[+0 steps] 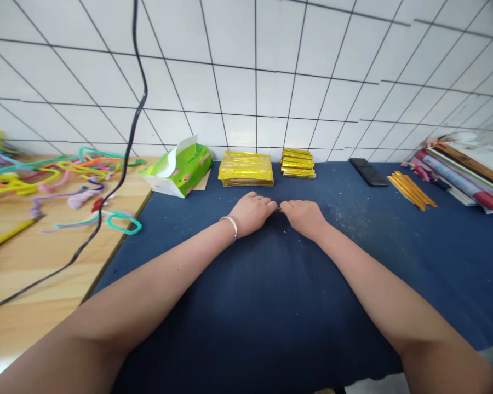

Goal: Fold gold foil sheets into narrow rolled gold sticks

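Green packet, just left of the wide gold stack: printed pictures; no words legible.
Wide gold stack: no readable lettering on its shiny top.
Narrow gold stack, just right of the wide gold stack: nothing readable.
Phone, farther right of it: no readable text.
Books, far right of it: spines too blurred to read.
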The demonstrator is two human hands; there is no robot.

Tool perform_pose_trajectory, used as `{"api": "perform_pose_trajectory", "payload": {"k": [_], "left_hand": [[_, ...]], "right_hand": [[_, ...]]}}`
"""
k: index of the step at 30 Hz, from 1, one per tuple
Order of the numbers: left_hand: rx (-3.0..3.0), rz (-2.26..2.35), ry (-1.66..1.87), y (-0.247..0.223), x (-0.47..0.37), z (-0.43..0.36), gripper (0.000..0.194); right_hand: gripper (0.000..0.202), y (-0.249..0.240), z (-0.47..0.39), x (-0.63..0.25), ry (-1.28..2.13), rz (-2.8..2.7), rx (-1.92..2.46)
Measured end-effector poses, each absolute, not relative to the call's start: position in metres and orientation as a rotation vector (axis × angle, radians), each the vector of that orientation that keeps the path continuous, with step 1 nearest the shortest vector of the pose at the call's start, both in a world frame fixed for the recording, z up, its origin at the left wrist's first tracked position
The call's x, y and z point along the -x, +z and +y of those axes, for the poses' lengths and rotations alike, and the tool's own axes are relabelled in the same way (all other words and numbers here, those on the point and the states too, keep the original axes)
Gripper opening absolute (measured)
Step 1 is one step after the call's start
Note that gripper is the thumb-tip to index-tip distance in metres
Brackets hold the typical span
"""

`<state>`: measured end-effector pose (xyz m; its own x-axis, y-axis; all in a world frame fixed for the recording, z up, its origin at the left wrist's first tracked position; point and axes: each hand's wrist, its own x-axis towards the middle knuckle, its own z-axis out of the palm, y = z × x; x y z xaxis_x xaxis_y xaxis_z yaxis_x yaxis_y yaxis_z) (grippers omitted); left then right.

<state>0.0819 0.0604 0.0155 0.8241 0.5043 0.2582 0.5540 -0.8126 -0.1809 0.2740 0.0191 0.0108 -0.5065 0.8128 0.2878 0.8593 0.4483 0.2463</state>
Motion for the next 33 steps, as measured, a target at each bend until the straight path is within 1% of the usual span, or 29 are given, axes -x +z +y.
{"api": "perform_pose_trajectory", "payload": {"k": [5, 12, 19, 24, 29, 33], "left_hand": [[2.7, -0.88, -0.341, 0.018, -0.087, 0.056, 0.012], [2.748, -0.967, -0.309, 0.019, -0.082, 0.061, 0.015], [2.822, -0.977, -0.293, 0.016, -0.066, 0.071, 0.026], [2.853, -1.168, -0.326, 0.015, -0.056, 0.076, 0.026], [2.837, -1.252, -0.328, 0.013, -0.059, 0.073, 0.032], [2.802, -1.228, -0.34, 0.014, -0.06, 0.069, 0.031]], "right_hand": [[0.026, 0.014, 0.016, -0.263, -0.722, -2.478, 1.427], [0.025, 0.01, 0.022, -0.262, -0.67, -2.519, 1.474], [0.029, 0.016, 0.021, -0.265, -0.72, -2.586, 1.476], [0.033, 0.015, 0.023, -0.273, -0.684, -2.588, 1.518], [0.027, 0.015, 0.024, -0.278, -0.686, -2.59, 1.453], [0.025, 0.016, 0.019, -0.276, -0.655, -2.576, 1.402]]}}
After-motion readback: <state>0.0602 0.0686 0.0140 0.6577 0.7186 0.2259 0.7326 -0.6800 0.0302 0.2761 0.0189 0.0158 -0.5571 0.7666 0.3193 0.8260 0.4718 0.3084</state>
